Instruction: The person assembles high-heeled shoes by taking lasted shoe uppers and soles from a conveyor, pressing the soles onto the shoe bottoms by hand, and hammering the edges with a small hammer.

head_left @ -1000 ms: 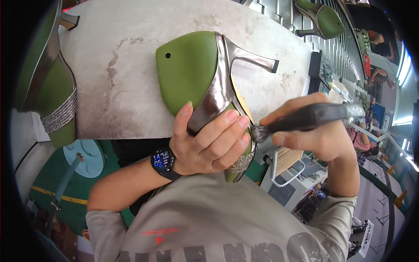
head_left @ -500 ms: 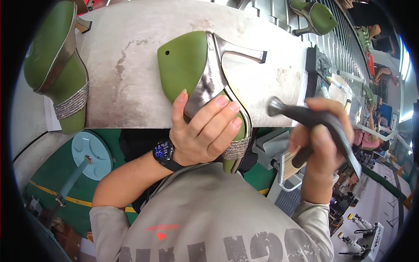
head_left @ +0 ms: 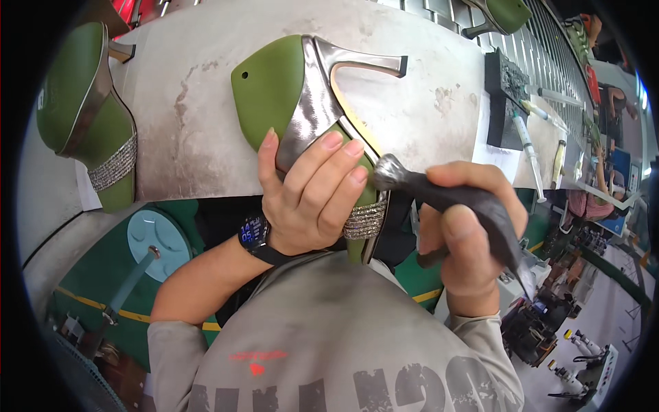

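A high-heeled shoe point(head_left: 305, 127) with a silvery metallic back and heel lies on its side, fitted over a green shoe last point(head_left: 271, 89). My left hand point(head_left: 309, 199) grips it around the middle, just above a glittery strap point(head_left: 365, 220). The shoe's toe end reaches past the table edge toward my body. In my right hand point(head_left: 473, 247) is a dark metal hammer point(head_left: 473, 202), closed in the fingers. Its round bright face is at the sole edge near the strap; whether it touches cannot be told.
Another such shoe on a green last point(head_left: 82, 117) is at the left, and one more point(head_left: 504, 15) at the far right by metal rollers point(head_left: 549, 62). A black block point(head_left: 502, 96) and syringes point(head_left: 527, 147) lie right. Below left stands a blue round stool point(head_left: 159, 240).
The hammer has come left and slightly down, from apart from the shoe to its sole edge. My left hand keeps its grip, and the view has shifted a little.
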A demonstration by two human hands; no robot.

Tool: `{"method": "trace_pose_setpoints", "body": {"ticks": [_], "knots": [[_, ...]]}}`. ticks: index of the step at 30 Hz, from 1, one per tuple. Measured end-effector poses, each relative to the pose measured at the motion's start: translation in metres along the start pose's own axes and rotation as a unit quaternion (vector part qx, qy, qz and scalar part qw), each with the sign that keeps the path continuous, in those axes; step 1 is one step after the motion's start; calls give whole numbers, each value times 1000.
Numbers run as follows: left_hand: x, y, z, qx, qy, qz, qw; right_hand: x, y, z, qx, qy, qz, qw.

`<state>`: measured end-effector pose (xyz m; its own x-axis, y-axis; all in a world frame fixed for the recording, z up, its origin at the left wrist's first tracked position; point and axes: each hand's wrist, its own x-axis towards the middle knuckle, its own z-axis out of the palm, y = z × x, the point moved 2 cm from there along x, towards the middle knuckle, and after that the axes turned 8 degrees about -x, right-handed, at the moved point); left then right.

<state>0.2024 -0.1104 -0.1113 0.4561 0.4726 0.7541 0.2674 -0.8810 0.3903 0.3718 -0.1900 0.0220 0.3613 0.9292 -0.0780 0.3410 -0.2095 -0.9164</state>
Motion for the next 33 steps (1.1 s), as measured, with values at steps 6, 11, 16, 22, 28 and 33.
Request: {"method": "trace_pose_setpoints", "body": {"ticks": [6,11,16,22,28,33], "knots": [[3,4,3,7,-14,32,999,-45,-5,-23,113,109,-59,986],[8,7,0,-9,6,-26,1000,-36,6,-4,-5,-1,61,998],[-1,-2,-1,14,-26,32,999,-38,3,-20,197,95,-72,973],[7,7,-2,-21,6,-17,1000,-21,17,-10,-59,-50,-33,996],[14,-12,-48,-145,14,-58,988,55,60,-28,-475,81,-146,864],[40,-30,-90,-498,198,-388,750,32,51,-25,-293,97,-209,928]]}}
